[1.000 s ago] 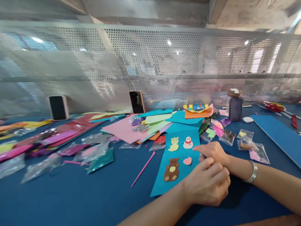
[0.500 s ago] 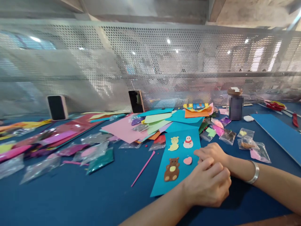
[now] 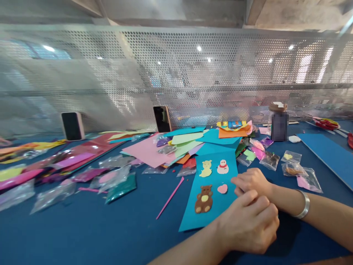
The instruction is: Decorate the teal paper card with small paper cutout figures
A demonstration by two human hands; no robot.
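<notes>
A blue sheet (image 3: 193, 217) lies on the table, bearing a brown bear (image 3: 204, 199), a pale yellow animal figure (image 3: 205, 169), a white snowman with a red scarf (image 3: 223, 167) and a pink heart (image 3: 222, 189). My left hand (image 3: 252, 222) is curled near the sheet's lower right edge, in front of my right hand; what its fingers hold, if anything, is hidden. Bent fingers of my right hand (image 3: 255, 182) rest by the sheet's right edge, close to the heart. My left hand partly covers them, and nothing can be made out in them.
A pink tool (image 3: 170, 198) lies left of the sheet. Coloured papers (image 3: 150, 150) and clay bags (image 3: 121, 187) spread behind and left. Two phones (image 3: 162, 119) stand against the perforated screen (image 3: 182, 73). A jar (image 3: 278, 125), more bags and a blue board (image 3: 328, 154) are at right.
The view has shifted slightly, so the table items appear a little further right. My left hand has moved slightly down and right, away from my right hand's fingers.
</notes>
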